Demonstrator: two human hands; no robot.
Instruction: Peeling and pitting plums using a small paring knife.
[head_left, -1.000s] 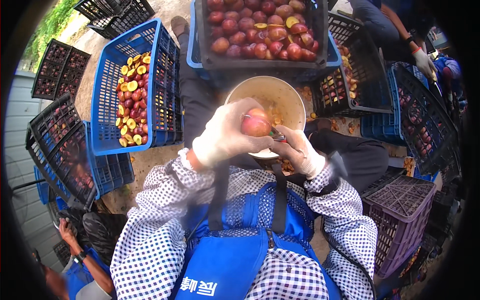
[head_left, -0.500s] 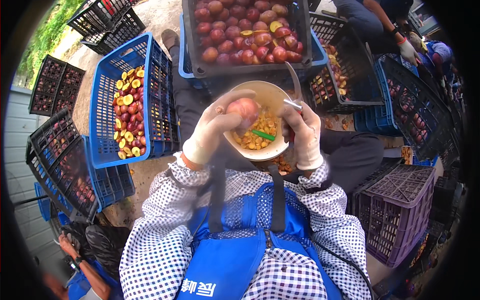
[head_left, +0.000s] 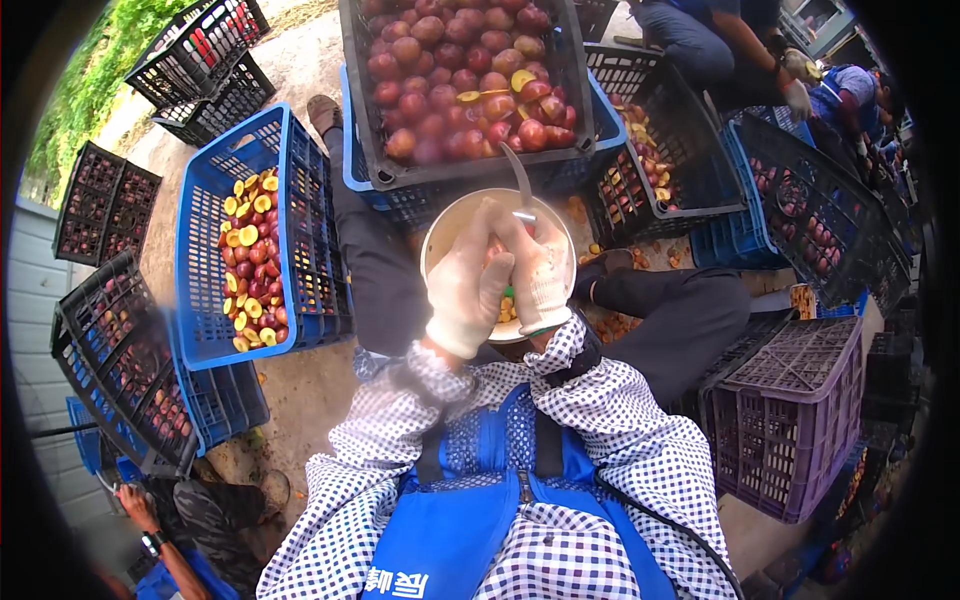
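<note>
Both my hands, in pale knit gloves, meet over a cream bucket (head_left: 432, 240) between my legs. My left hand (head_left: 466, 285) is closed round a plum (head_left: 494, 248), of which only a small reddish patch shows between the gloves. My right hand (head_left: 541, 272) grips a small knife with a curved blade (head_left: 519, 176) that points up and away from me. Its handle is hidden in the glove. Yellowish plum pits (head_left: 506, 310) lie in the bucket, with a bit of a green object (head_left: 508, 292) among them, mostly covered by my hands.
Ahead, a black crate (head_left: 375, 165) of whole plums rests on a blue crate (head_left: 352, 150). A blue crate (head_left: 187, 300) of halved plums stands left, a black crate (head_left: 705, 205) of cut plums right. A purple crate (head_left: 790, 430) stands near right. Other people work at upper right and lower left.
My hands have come together over the bucket, bringing the knife in from the right to the plum. The plum, plainly visible before, is now mostly covered. The view has shifted slightly.
</note>
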